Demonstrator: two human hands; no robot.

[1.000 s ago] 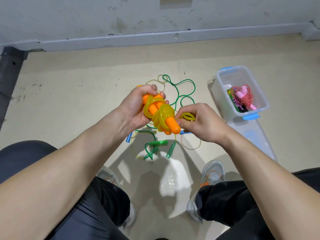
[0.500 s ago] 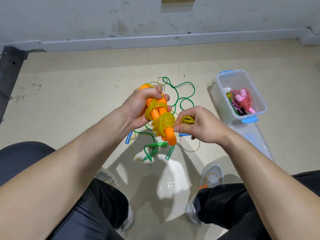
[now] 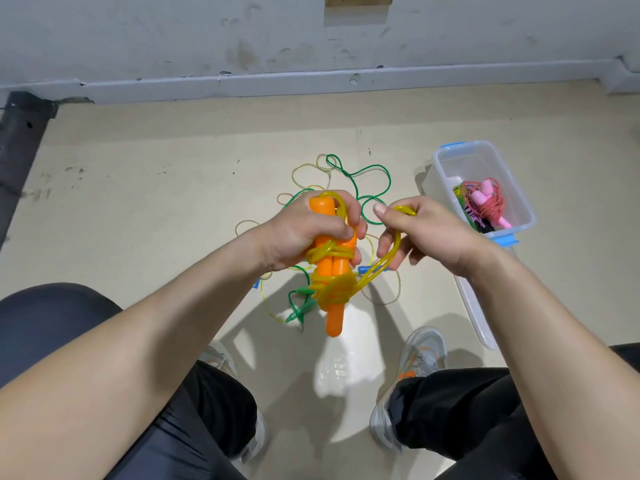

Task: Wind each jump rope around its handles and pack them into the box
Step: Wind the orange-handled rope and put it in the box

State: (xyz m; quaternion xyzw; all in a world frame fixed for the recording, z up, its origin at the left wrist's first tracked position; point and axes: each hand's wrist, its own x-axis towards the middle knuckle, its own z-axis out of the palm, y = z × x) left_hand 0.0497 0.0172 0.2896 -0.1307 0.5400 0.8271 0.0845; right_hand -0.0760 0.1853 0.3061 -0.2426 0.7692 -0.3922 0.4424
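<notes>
L grip (image 3: 311, 233) is wrapped round the orange handles (image 3: 334, 268), now tipped more upright than 0.5 s ago. R grip (image 3: 426, 233) pinches a loop of yellow rope (image 3: 384, 261), pulled out from the bundle; prob. last turn, nearly ready to pack. Box (image 3: 446, 161), right of R grip, is open: wound pink rope (image 3: 485, 202) inside, sth dark/green under it. Green rope (image 3: 374, 178) lies loose on floor beyond grips.

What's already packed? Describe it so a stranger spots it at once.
From the grey wall, come down the floor to the clear box with blue clips, right of the right hand. Inside lies a wound rope with pink handles and reddish cord. It is the only pink one: the held rope is orange and yellow, the loose floor rope green.
</notes>
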